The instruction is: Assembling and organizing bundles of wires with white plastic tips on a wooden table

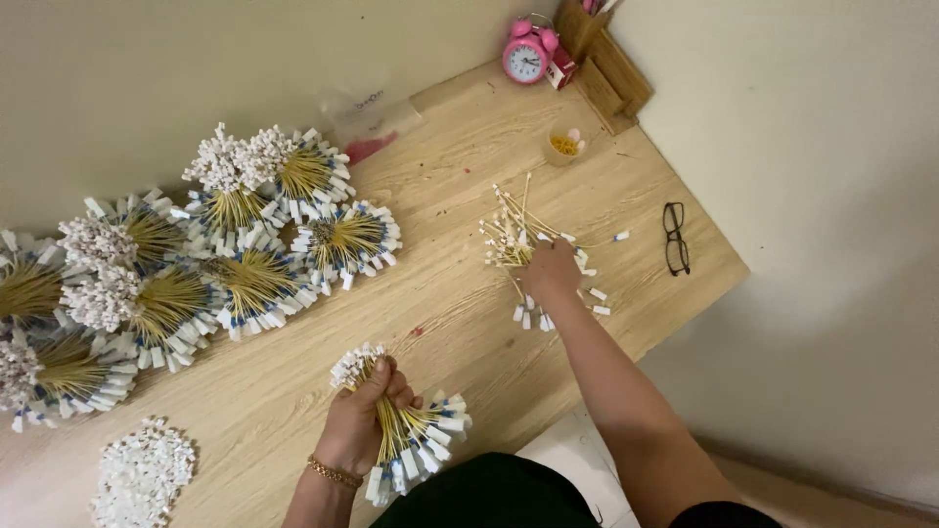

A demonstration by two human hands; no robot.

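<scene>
Nearest the camera, the left hand (357,422) is gripping a bundle (396,430) of thin yellow cords with white and blue end plugs. The fingers (391,383) are wrapping fully round the middle of the bundle, pressed together in a fist; white tips are fanning out above the fist and the blue-and-white plugs are spreading below it, toward the person's lap. The bundle is sitting at the near edge of the tabletop (469,293).

The right hand (550,269) is reaching well out across the tabletop and closing on a loose pile (523,244) of the same cords. Its fingers are curling down over the pile's centre, with cords sticking out on every side; whether they are pinching a single cord or several cannot be told.

Judgement: the gathering step is in hand, with loose cords being collected toward the held bundle. The next move would call for lifting cords clear of the pile without tangling and aligning their ends with the bundle.

Finished bundles (196,264) are lying at the left, a heap of white caps (142,474) beside them. Spectacles (675,238), a small cup (564,145) and a pink clock (528,54) are standing well apart.
</scene>
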